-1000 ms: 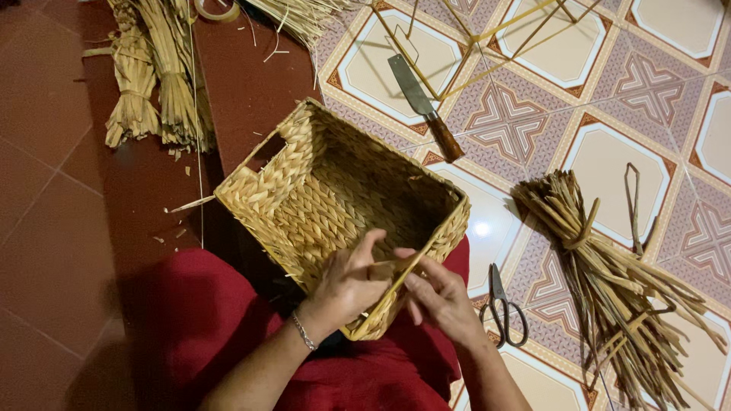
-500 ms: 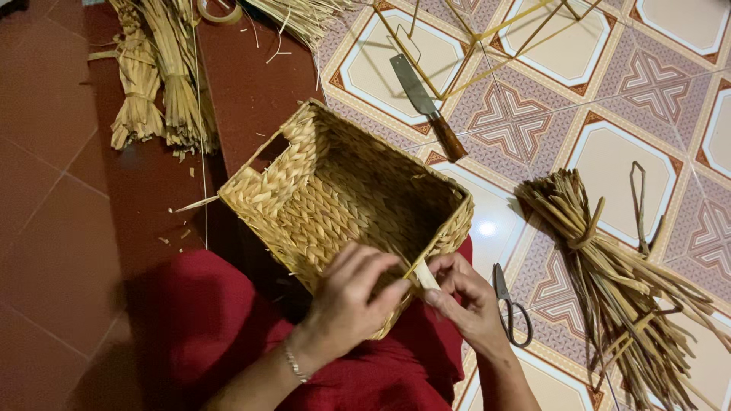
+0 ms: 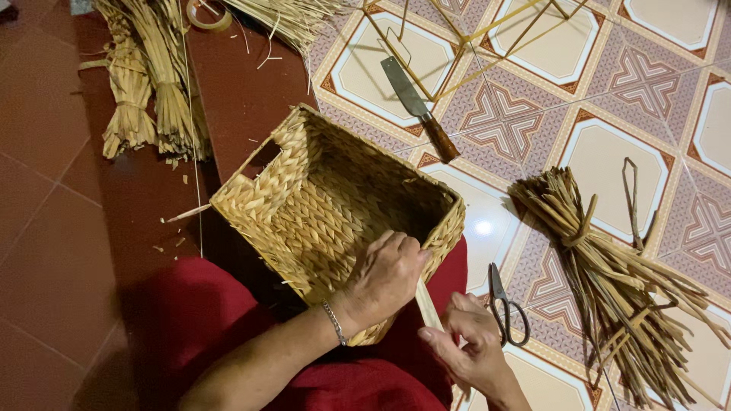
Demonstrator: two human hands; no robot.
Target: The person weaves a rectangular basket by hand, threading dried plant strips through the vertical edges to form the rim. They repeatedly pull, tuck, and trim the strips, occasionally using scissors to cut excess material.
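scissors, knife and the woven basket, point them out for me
scissors (image 3: 504,308), head view, on the crossing above the handles
knife (image 3: 405,87), head view, on the middle of the blade
woven basket (image 3: 266,202), head view, on its left outer wall

No package, label, sign or screen shows anywhere in this view: nothing boxed or wrapped lies on the tiled floor, nothing printed or stuck on is visible, and no display of any kind stands in the part of the room that the camera takes in
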